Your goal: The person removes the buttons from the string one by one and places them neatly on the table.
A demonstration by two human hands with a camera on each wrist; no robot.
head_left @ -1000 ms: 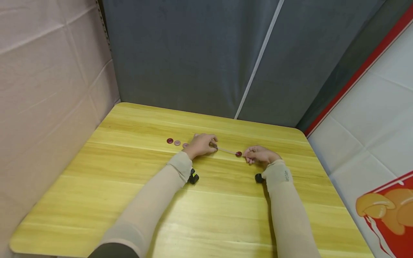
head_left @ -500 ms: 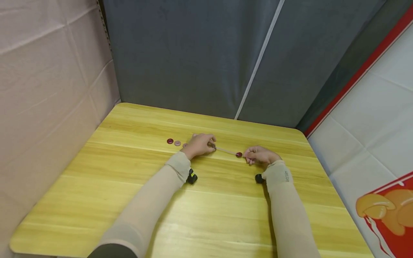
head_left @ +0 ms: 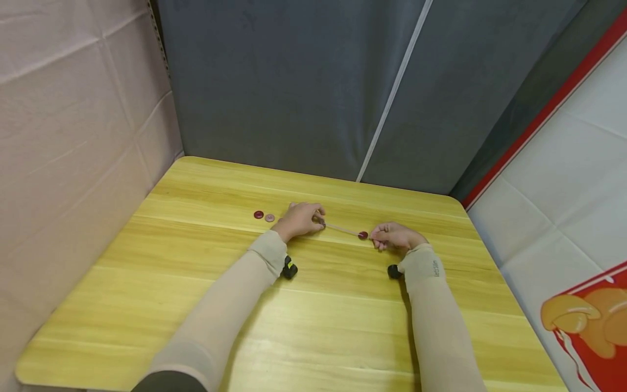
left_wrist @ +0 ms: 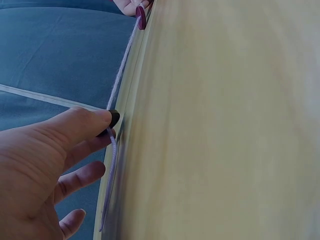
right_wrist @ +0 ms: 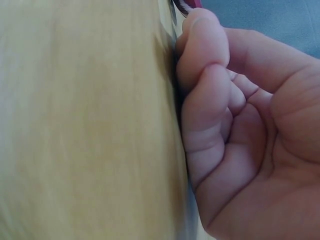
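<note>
A thin lilac string [head_left: 343,230] is stretched low over the yellow wooden table [head_left: 313,326] between both hands. My left hand [head_left: 301,218] pinches a small dark button [left_wrist: 114,119] on the string between thumb and finger; the string's tail [left_wrist: 107,200] hangs below it. My right hand [head_left: 392,235] has its fingers [right_wrist: 205,60] curled and pinches the string's other end right beside a dark red button [head_left: 362,235] threaded on it. That red button [left_wrist: 141,17] also shows at the top of the left wrist view.
Two loose buttons lie left of the left hand: a dark red button [head_left: 258,214] and a pink button [head_left: 269,218]. A grey fabric wall [head_left: 303,87] stands behind the table, a beige wall [head_left: 73,136] at the left. The table's right edge [head_left: 495,261] is near.
The left hand has slid a little left and back, and now covers a third loose button that lay by its wrist. The right hand has hardly moved.
</note>
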